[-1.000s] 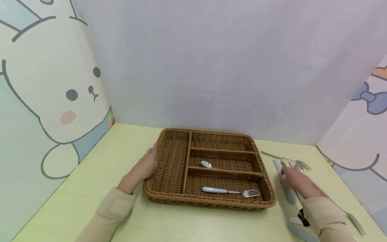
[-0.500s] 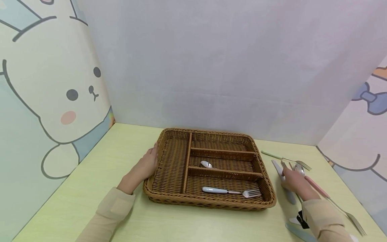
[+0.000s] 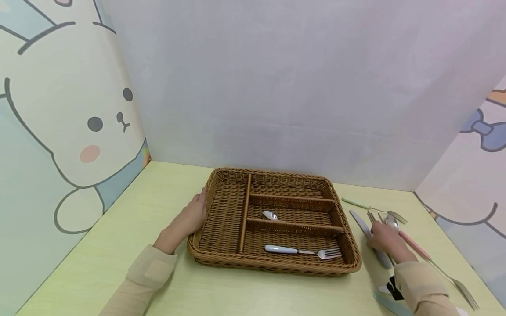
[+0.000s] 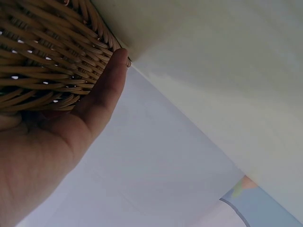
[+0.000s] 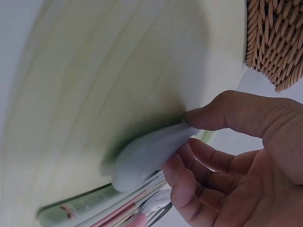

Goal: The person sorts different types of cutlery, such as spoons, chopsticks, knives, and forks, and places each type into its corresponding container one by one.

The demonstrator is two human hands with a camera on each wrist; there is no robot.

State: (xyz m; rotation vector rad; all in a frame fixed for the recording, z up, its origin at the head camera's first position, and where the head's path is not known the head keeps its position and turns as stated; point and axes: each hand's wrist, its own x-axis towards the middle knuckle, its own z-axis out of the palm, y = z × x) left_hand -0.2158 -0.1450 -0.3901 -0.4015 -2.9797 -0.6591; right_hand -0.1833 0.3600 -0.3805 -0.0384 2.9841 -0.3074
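Observation:
A brown wicker cutlery basket (image 3: 272, 265) stands mid-table, divided into compartments. My left hand (image 3: 189, 217) grips its left side; in the left wrist view the thumb (image 4: 106, 92) lies along the outer weave, and the other fingers are mostly hidden. To the right of the basket, my right hand (image 3: 389, 241) pinches a knife (image 3: 359, 221) between thumb and fingers. Its thick, pale handle (image 5: 147, 158) slants low over the table in the right wrist view. Beneath that hand lie a spoon (image 3: 392, 222), fork tines (image 3: 371, 216) and a pink-handled fork (image 3: 413, 243).
Inside the basket are a spoon (image 3: 270, 215) in the middle compartment and a blue-handled fork (image 3: 284, 249) in the front one. A green-handled fork (image 3: 357, 203) lies at the back right. A pale blue piece of cutlery (image 3: 391, 303) lies near the right sleeve (image 3: 421, 281).
The knife in my right hand has shifted a little: its blade tip now lies further left, nearer the basket. My left hand and the basket stay in place.

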